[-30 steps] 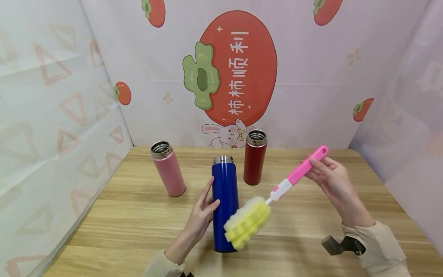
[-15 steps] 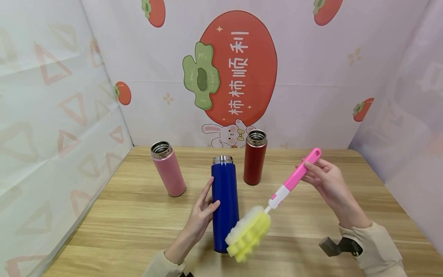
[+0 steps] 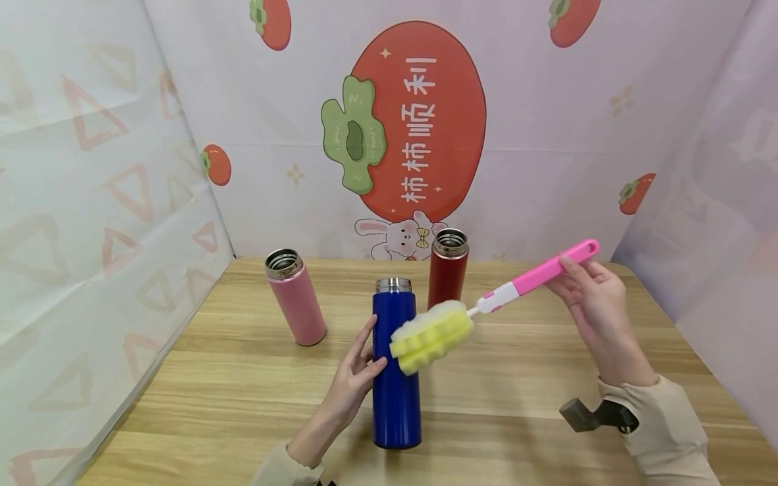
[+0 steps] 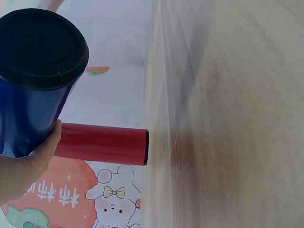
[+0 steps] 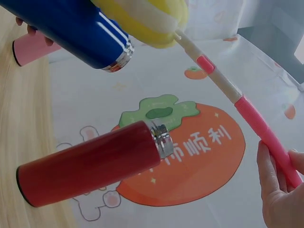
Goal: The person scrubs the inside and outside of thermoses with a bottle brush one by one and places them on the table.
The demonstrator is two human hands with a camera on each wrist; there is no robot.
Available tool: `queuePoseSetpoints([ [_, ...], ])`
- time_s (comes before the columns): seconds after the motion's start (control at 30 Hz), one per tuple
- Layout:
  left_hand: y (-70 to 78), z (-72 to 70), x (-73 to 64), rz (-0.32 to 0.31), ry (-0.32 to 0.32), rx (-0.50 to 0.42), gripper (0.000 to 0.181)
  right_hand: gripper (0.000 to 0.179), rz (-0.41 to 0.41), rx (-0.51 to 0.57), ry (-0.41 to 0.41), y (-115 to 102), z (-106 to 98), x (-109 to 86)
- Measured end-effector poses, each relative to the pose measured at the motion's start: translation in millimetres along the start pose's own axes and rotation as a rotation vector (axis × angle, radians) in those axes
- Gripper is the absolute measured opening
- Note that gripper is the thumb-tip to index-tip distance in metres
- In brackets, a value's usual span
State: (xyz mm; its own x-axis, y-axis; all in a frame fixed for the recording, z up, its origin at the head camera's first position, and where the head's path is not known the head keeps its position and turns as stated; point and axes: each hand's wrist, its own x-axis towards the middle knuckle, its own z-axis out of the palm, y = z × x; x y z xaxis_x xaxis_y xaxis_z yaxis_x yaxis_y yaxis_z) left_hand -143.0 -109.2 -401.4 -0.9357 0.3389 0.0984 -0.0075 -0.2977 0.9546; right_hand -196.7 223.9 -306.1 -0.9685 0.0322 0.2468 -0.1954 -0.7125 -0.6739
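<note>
A tall blue thermos bottle (image 3: 396,405) without a lid is gripped round its middle by my left hand (image 3: 349,388). Its steel mouth (image 3: 394,285) points up and away, and the left wrist view shows its dark base (image 4: 40,47) held above the table. My right hand (image 3: 598,304) pinches the pink handle (image 3: 547,271) of a bottle brush. Beyond a white neck (image 3: 500,297), the brush's yellow and white sponge head (image 3: 433,336) slants down leftward, overlapping the blue bottle's front in the head view. The right wrist view has the sponge head (image 5: 152,21) beside the bottle's mouth.
On the wooden table (image 3: 231,405) stand two more lidless bottles: a pink one (image 3: 298,304) at the left and a dark red one (image 3: 446,277) behind the blue bottle. A printed cloth (image 3: 535,169) walls the back and sides.
The brush dipped slightly, then rose with my right hand moving up and right, its handle now lying flatter. The blue bottle shifted slightly lower in the head view, still in my left hand.
</note>
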Motion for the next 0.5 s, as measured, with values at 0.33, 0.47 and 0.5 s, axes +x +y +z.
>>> queuePoseSetpoints([
  [0.33,-1.4,-0.6,-1.0,0.004,-0.007,0.017,0.066,0.008,-0.072,0.111,0.109,-5.6,1.0,1.4],
  [0.47,-2.1,-1.4,-0.9,0.006,-0.023,0.028,0.066,0.007,-0.097,0.118,0.121,-7.7,1.5,1.8],
  [0.5,-2.3,-1.6,-0.9,0.005,-0.028,0.03,0.066,0.007,-0.106,0.113,0.123,-7.9,1.6,1.8],
])
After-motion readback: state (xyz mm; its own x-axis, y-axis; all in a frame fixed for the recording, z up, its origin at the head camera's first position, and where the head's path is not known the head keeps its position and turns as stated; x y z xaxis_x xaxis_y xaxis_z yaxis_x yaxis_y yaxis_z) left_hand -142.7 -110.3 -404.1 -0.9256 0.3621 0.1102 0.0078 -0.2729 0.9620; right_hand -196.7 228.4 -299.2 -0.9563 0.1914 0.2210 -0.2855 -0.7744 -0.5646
